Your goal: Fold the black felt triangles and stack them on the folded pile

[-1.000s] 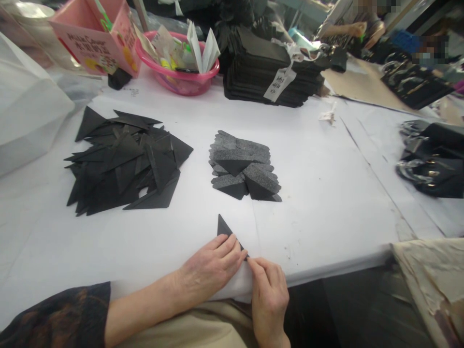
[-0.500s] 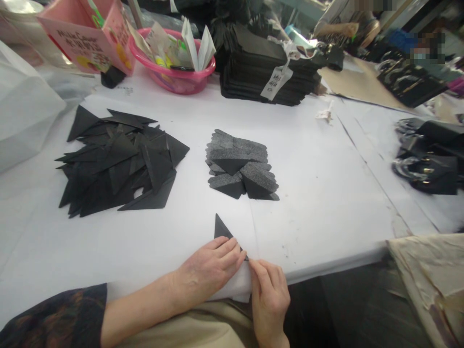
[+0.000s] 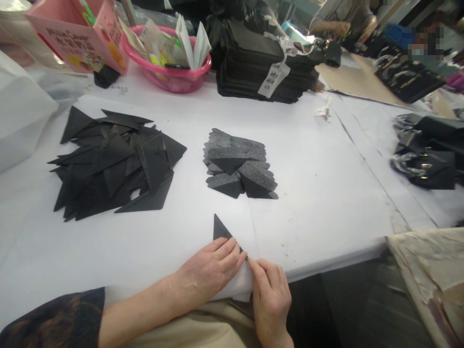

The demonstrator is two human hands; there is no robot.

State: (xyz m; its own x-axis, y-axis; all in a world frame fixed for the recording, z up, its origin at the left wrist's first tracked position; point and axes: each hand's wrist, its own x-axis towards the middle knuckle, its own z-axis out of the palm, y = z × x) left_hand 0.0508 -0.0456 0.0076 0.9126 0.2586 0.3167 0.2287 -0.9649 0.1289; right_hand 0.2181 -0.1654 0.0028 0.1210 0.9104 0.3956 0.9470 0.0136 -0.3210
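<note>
A black triangular piece (image 3: 220, 229), perhaps leather or a similar sheet, lies at the table's near edge with one point aimed away from me. Across its middle lie the fingers of my left hand (image 3: 213, 263), drawn together and pressing it to the white surface. My right hand (image 3: 271, 290) pinches with thumb and forefinger at the piece's near right corner, where the fingertips hide part of it. Just beyond both hands is a neat overlapping group of folded pieces (image 3: 237, 162) with grey fuzzy backs. Left of that sits a loose heap of flat black pieces (image 3: 116, 166).
At the back stand a pink box (image 3: 79, 43), a pink basin (image 3: 172, 79) of small items and a tagged stack of black sheets (image 3: 250, 63). Black goods with handles (image 3: 427, 154) lie on the right. A person's arms (image 3: 333, 24) show at the far right back.
The view has shifted slightly, so the background things sit a little further left. Both hands keep nearly the same place on the black piece.
</note>
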